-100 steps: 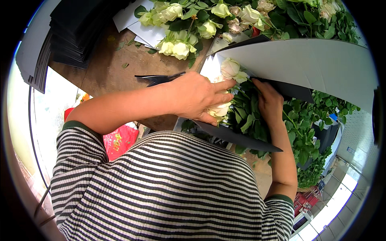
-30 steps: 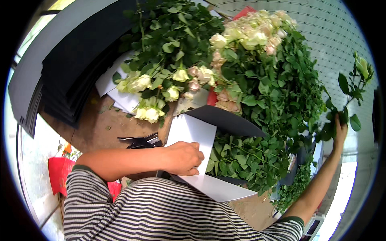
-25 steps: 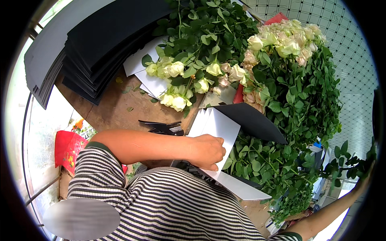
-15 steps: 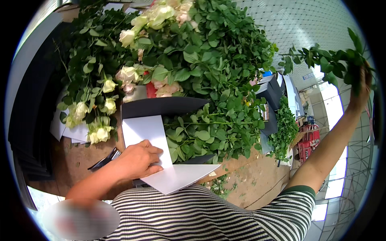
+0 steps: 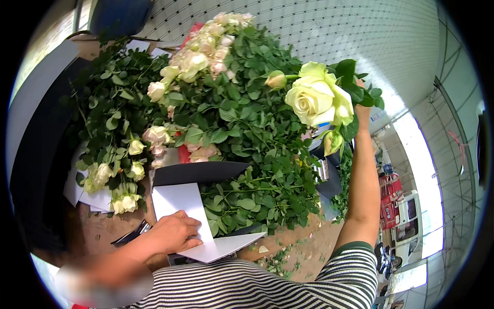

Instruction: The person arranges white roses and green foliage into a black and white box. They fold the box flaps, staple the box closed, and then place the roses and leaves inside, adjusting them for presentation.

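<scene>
My right hand [image 5: 362,95] is raised at the right, closed round the stem of a pale cream-green rose [image 5: 312,98]. Its large bloom faces me, with smaller buds beside it, and leaves cover most of my fingers. On the bench at lower centre, my left hand [image 5: 177,233] rests on a folded white sheet [image 5: 181,200], fingers a little bent and thumb apart. A black curved panel [image 5: 200,173] stands just beyond the sheet. Leafy rose stems [image 5: 242,198] lie right of it.
A large heap of roses [image 5: 206,54] and foliage covers the back of the bench. More cream roses [image 5: 126,203] hang at the left over white papers. Dark stacked sheets [image 5: 41,154] stand at the far left. A black-handled tool [image 5: 132,233] lies near my left wrist.
My right hand has swung inward from the far right, bringing the rose bloom into view over the heap. My left hand stays on the white sheet. The view has tilted up somewhat.
</scene>
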Demonstrator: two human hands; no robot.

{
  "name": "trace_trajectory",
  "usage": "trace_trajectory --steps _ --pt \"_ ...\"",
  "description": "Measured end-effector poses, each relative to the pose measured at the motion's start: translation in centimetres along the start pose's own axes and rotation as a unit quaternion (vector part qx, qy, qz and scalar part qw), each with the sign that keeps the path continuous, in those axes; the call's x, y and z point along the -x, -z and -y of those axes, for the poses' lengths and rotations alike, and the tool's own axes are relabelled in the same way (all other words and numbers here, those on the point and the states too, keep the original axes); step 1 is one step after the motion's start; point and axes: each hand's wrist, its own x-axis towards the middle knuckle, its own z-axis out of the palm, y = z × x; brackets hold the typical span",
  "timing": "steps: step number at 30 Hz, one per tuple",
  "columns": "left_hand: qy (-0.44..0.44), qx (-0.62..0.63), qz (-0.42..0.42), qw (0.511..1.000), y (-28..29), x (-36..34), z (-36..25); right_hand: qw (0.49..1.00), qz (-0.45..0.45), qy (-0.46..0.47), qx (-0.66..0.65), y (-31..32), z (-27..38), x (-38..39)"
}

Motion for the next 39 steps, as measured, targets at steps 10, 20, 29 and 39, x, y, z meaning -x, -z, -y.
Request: trace_trajectory --steps 10,20,29,39 --pt "0.019 -0.004 0.008 1.0 -1.3 0.3 0.3 0.932 -0.011 0.357 -0.064 -17.9 22.6 -16.9" --pt "0.052 0.013 0.035 0.998 -0.7 0.1 -0.4 0.972 0.097 0.082 -0.196 -24.7 22.5 -14.0" --pt "0.053 0.013 0.029 0.998 -0.3 0.0 -0.4 0.91 0.353 -0.205 -0.076 -22.9 15.2 4.2" --pt "0.04 -0.003 0.04 0.998 -0.7 0.0 -0.1 0.766 0.395 -0.302 -0.407 -18.5 5.2 2.5"
